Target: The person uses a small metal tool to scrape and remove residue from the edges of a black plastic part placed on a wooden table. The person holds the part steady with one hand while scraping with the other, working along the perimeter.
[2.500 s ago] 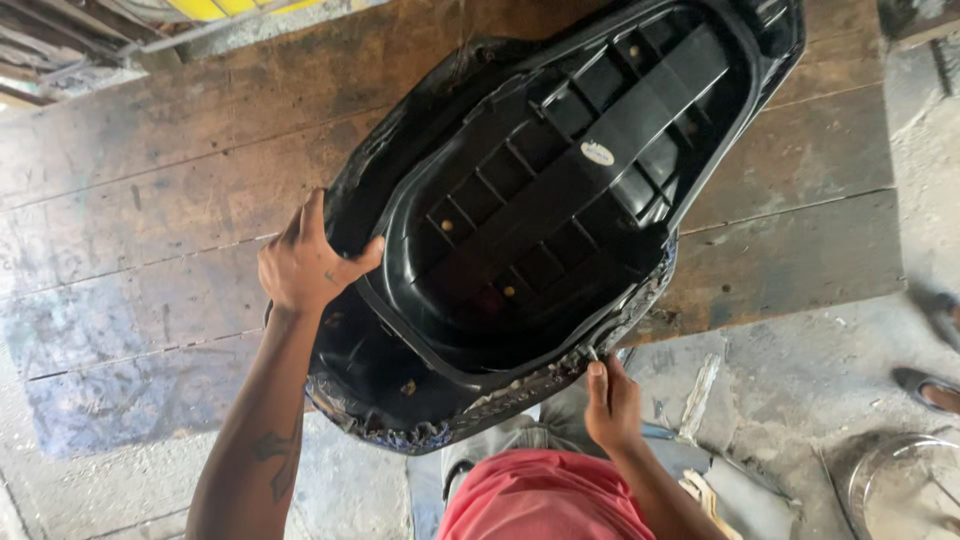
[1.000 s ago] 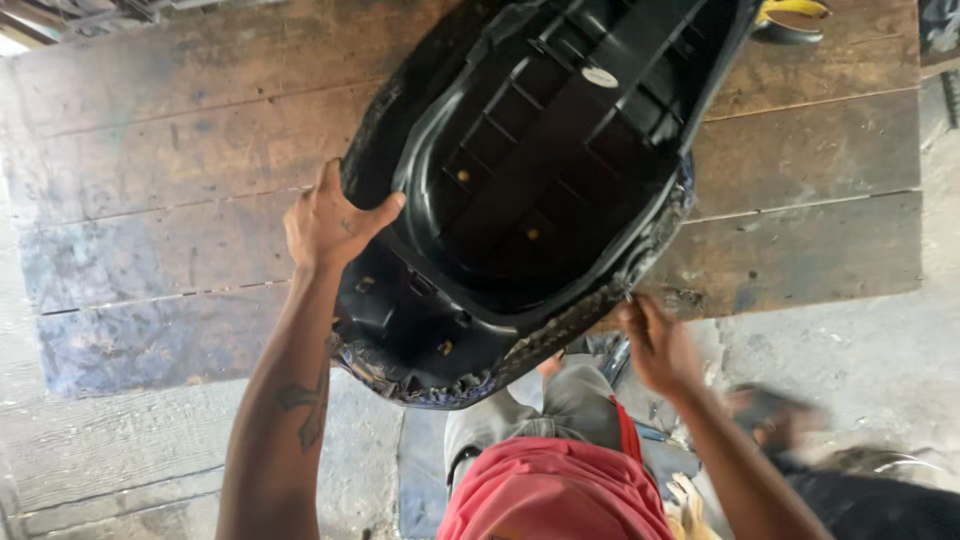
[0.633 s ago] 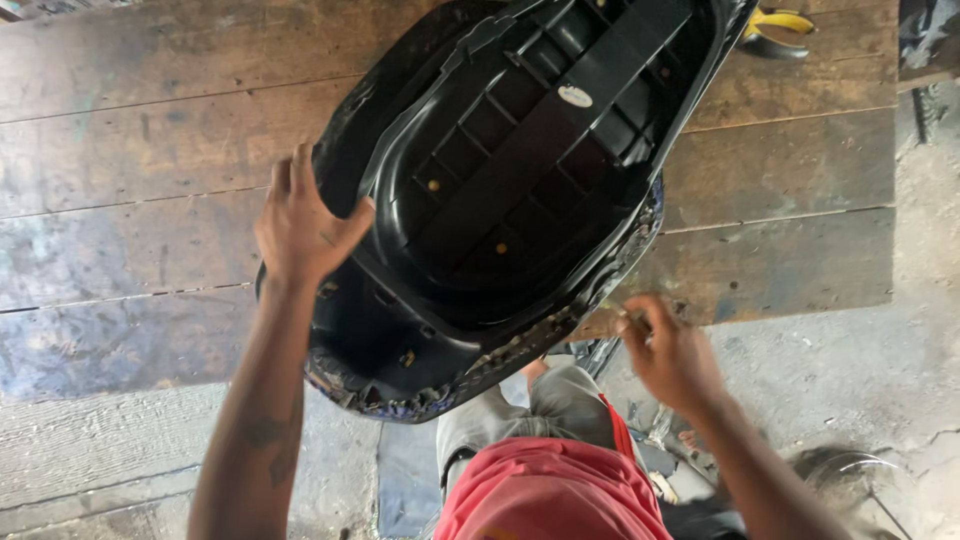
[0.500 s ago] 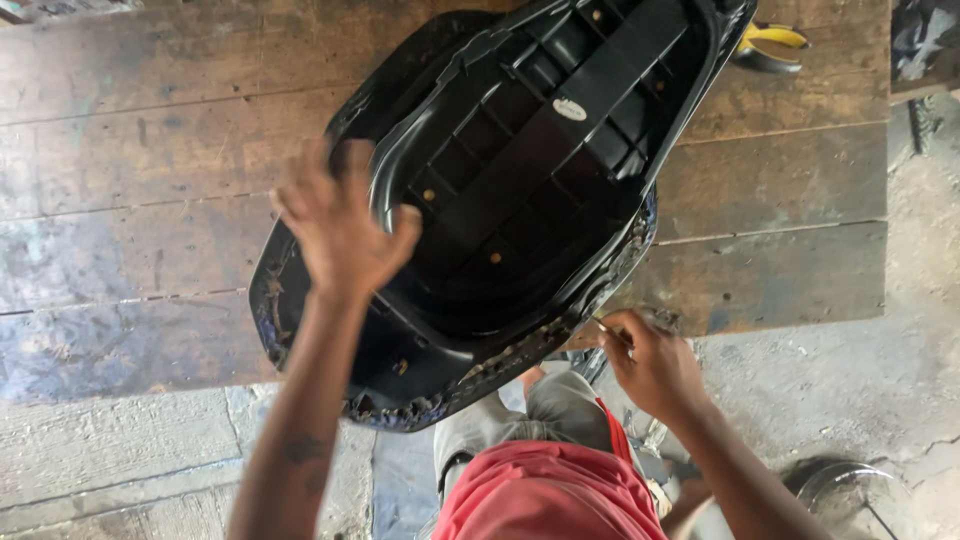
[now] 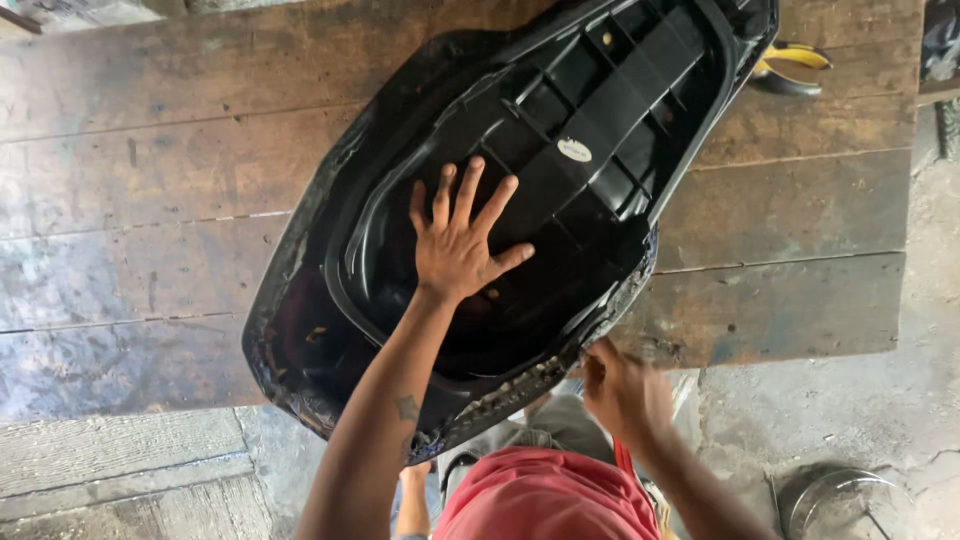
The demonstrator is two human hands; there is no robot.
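Upturned black seat base on a plank table

The seat base (image 5: 520,210) overhangs the wooden table's (image 5: 150,200) near edge; bare boards lie left. The left hand (image 5: 458,250) presses flat inside, fingers spread; the right hand (image 5: 622,388) pinches the near rim.

Your single head camera looks steeply down from close above the upturned motorcycle seat (image 5: 520,210), which fills the middle of its view

Soft daylight, even, moderately bright. Pale sheen on worn tabletop (image 5: 150,250) at left. Black seat base (image 5: 520,200) interior dark, detail lost. Right hand (image 5: 625,390) slightly motion-blurred; rest sharp.
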